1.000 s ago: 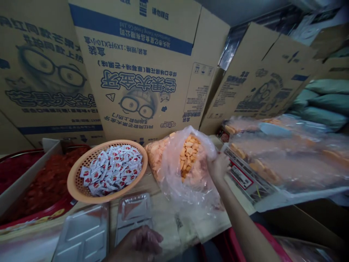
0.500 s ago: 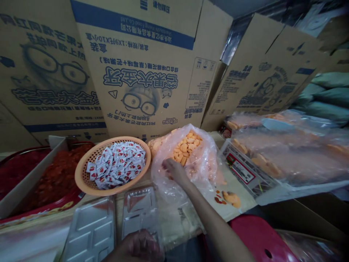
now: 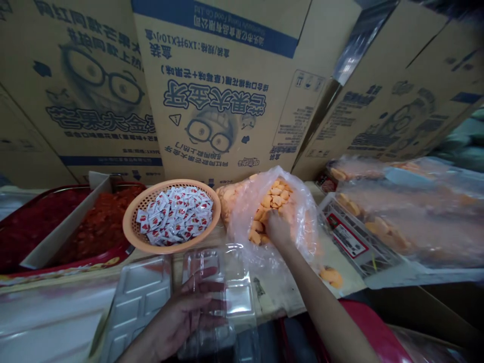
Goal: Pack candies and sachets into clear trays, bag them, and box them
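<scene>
My right hand (image 3: 278, 226) reaches into a clear plastic bag (image 3: 298, 222) full of orange pieces (image 3: 274, 199), its fingers buried among them. My left hand (image 3: 192, 307) lies with fingers spread under a clear plastic compartment tray (image 3: 234, 297) at the table's near edge, supporting it. A second clear tray (image 3: 138, 297) lies just left of it.
An orange basket (image 3: 132, 227) of small red-and-white sachets (image 3: 176, 214) stands left of the bag. Red trays (image 3: 22, 262) of red food sit at the far left. A rack (image 3: 355, 242) with bagged orange items is at the right. Cardboard boxes (image 3: 227, 75) wall the back.
My right hand moved from the bag's right side, across its front, into the bag among the orange pieces. My left hand opened and lifted the clear tray. The camera shifted left.
</scene>
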Motion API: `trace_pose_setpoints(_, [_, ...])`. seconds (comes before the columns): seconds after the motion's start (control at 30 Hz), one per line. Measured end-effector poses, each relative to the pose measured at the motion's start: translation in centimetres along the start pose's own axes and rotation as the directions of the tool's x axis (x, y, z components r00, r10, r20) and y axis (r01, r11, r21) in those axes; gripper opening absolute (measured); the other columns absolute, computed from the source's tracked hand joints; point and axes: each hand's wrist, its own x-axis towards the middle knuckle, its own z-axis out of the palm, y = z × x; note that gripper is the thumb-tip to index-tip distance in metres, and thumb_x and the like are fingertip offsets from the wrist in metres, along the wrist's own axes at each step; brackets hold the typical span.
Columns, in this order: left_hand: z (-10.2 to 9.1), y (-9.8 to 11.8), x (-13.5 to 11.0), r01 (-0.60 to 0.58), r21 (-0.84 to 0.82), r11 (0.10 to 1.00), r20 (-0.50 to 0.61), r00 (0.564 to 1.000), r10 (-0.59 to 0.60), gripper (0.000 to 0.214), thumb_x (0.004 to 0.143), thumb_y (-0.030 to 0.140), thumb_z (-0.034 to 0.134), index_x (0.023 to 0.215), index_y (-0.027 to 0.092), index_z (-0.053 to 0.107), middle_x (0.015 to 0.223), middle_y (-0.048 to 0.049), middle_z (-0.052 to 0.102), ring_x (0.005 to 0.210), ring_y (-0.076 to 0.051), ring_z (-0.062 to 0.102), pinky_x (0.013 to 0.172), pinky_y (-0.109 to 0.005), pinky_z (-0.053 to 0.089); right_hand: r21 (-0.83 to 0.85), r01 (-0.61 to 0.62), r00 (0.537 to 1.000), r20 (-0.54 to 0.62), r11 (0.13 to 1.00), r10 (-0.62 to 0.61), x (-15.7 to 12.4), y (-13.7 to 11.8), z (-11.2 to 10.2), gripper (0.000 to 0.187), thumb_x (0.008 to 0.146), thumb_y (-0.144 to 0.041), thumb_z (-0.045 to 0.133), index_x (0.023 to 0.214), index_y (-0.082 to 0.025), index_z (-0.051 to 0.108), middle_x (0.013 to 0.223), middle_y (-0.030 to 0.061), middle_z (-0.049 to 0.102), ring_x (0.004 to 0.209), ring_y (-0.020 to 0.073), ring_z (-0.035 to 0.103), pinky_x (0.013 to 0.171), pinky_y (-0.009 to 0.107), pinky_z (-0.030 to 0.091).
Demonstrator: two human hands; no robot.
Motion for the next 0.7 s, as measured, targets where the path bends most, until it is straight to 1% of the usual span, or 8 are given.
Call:
trace_pose_setpoints(0.07, [-0.2,0.0,0.2,0.009,0.003,1.0,0.004,1.0,-0.009,0.052,0.07,0.015,0.064,0.12,0.019,0.048,0.112,-0.0122,0.06,0.092,-0.029,0.062,0.084,-0.049,0.046,0.104,-0.009,0.998,-0.061,0.995,0.015,-0.6,0.7,-0.8,0.025,0.082,-0.017,0.044,0.105,-0.012,0.054,0.103,0.0114,0.057,0.083,0.018,0.057,0.07,0.028,0.044])
trace_pose_setpoints(0.13, [-0.4,-0.1,0.5,0.014,0.0,1.0,0.022,1.0,-0.014,0.054,0.071,0.014,0.063,0.123,0.018,0.046,0.112,-0.0125,0.06,0.092,-0.029,0.062,0.084,-0.049,0.046,0.392,0.023,0.986,-0.163,0.92,0.045,-1.7,1.1,-1.9,0.031,0.082,-0.026,0.047,0.11,-0.014,0.051,0.1,0.008,0.058,0.077,0.0159,0.055,0.069,0.028,0.045])
trace_pose_setpoints(0.23, [-0.2,-0.1,0.8,0.011,-0.019,1.0,0.061,0.998,-0.009,0.062,0.072,0.013,0.062,0.129,0.022,0.04,0.112,-0.0118,0.061,0.092,-0.028,0.063,0.084,-0.048,0.046,0.816,0.127,0.977,-0.202,0.564,0.072,-4.2,0.6,-4.1,0.037,0.075,-0.036,0.057,0.106,-0.016,0.055,0.09,0.0043,0.059,0.071,0.0149,0.052,0.068,0.029,0.046])
trace_pose_setpoints(0.33, [0.3,-0.1,1.1,0.009,-0.046,0.999,0.107,0.994,-0.004,0.069,0.071,0.01,0.062,0.133,0.025,0.035,0.109,-0.0108,0.062,0.092,-0.028,0.063,0.084,-0.049,0.045,0.927,0.114,0.991,-0.083,0.358,-0.102,-6.9,-1.2,-6.4,0.036,0.07,-0.038,0.064,0.1,-0.019,0.06,0.086,0.0021,0.06,0.075,0.0152,0.054,0.069,0.029,0.045])
trace_pose_setpoints(0.4, [0.7,0.0,1.1,0.015,-0.065,0.998,0.124,0.992,-0.006,0.07,0.071,0.009,0.061,0.133,0.025,0.034,0.108,-0.0101,0.061,0.093,-0.029,0.063,0.084,-0.049,0.045,0.913,0.175,0.956,-0.068,0.368,-0.285,-8.3,-2.8,-7.5,0.03,0.071,-0.036,0.065,0.097,-0.021,0.062,0.09,0.0025,0.061,0.082,0.0165,0.055,0.074,0.03,0.044])
trace_pose_setpoints(0.5, [1.3,0.1,1.0,0.012,-0.086,0.996,0.119,0.993,-0.001,0.07,0.071,0.007,0.061,0.132,0.026,0.033,0.107,-0.0088,0.062,0.093,-0.029,0.063,0.084,-0.048,0.045,0.782,0.392,0.859,-0.123,0.485,-0.496,-10.0,-5.2,-8.0,0.021,0.075,-0.03,0.064,0.096,-0.023,0.064,0.095,0.0036,0.061,0.092,0.0186,0.053,0.082,0.033,0.039])
trace_pose_setpoints(0.63, [1.4,0.0,0.7,0.005,-0.087,0.996,0.113,0.994,0.004,0.058,0.071,0.007,0.061,0.123,0.023,0.042,0.109,-0.0083,0.061,0.096,-0.028,0.062,0.086,-0.048,0.044,0.539,0.546,0.8,-0.107,0.642,-0.591,-11.5,-7.5,-7.1,0.025,0.077,-0.025,0.063,0.102,-0.027,0.064,0.096,0.0046,0.059,0.094,0.0219,0.05,0.082,0.037,0.034])
trace_pose_setpoints(0.7, [1.1,-0.1,0.5,0.01,-0.081,0.997,0.104,0.995,-0.001,0.05,0.07,0.006,0.062,0.116,0.021,0.048,0.111,-0.0081,0.061,0.098,-0.028,0.061,0.088,-0.048,0.043,0.526,0.583,0.762,-0.089,0.62,-0.641,-11.6,-7.8,-6.7,0.03,0.076,-0.027,0.065,0.106,-0.029,0.063,0.098,0.0042,0.059,0.095,0.0222,0.049,0.082,0.036,0.035])
